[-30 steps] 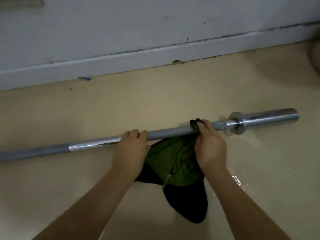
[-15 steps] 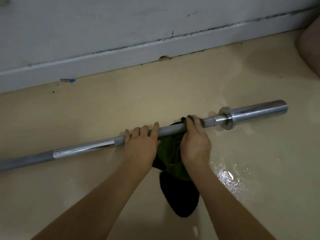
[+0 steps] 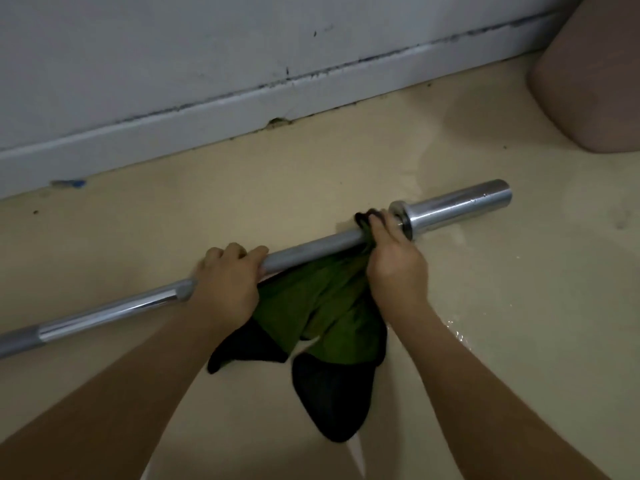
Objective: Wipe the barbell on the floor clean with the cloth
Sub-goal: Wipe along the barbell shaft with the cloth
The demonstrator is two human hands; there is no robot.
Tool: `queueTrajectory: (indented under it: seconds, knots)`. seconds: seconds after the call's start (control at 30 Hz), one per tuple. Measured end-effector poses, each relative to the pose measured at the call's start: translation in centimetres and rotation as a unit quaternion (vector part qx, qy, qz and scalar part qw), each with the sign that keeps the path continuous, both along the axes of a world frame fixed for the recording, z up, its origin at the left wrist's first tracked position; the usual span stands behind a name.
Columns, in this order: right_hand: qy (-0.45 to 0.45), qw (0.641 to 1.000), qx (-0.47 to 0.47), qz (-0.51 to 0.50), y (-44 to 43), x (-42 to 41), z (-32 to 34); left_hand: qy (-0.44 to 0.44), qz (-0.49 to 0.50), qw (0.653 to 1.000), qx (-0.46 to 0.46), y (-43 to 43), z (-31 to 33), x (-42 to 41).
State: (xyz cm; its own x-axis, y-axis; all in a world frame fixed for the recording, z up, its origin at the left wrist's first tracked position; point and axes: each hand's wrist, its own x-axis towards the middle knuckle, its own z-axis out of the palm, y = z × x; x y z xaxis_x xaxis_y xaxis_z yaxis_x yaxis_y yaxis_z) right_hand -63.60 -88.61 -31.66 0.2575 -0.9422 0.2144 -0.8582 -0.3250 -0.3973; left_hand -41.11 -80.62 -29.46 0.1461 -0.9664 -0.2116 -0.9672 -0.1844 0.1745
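Observation:
A long steel barbell [image 3: 311, 247] lies slanted across the beige floor, its thick sleeve [image 3: 457, 206] at the right end. My left hand [image 3: 227, 282] grips the shaft near its middle. My right hand [image 3: 394, 261] holds a green and black cloth [image 3: 322, 306] wrapped round the shaft right against the sleeve's collar. The rest of the cloth hangs down onto the floor between my forearms.
A white wall with a scuffed skirting board [image 3: 207, 119] runs behind the bar. A brown rounded object [image 3: 595, 81] stands at the far right. A wet patch [image 3: 457, 334] shines on the floor by my right forearm. A small blue scrap [image 3: 74, 183] lies by the skirting.
My right hand has slid the cloth rightwards along the shaft, up to the collar. My left hand keeps its hold on the shaft. The view has shifted.

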Motion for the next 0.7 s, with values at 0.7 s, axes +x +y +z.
queueTrajectory:
  seconds: [0.7]
  knots:
    - [-0.073, 0.992, 0.088, -0.059, 3.5, 9.1, 0.3, 0.031, 0.082, 0.995, -0.044, -0.9, 2.0, 2.8]
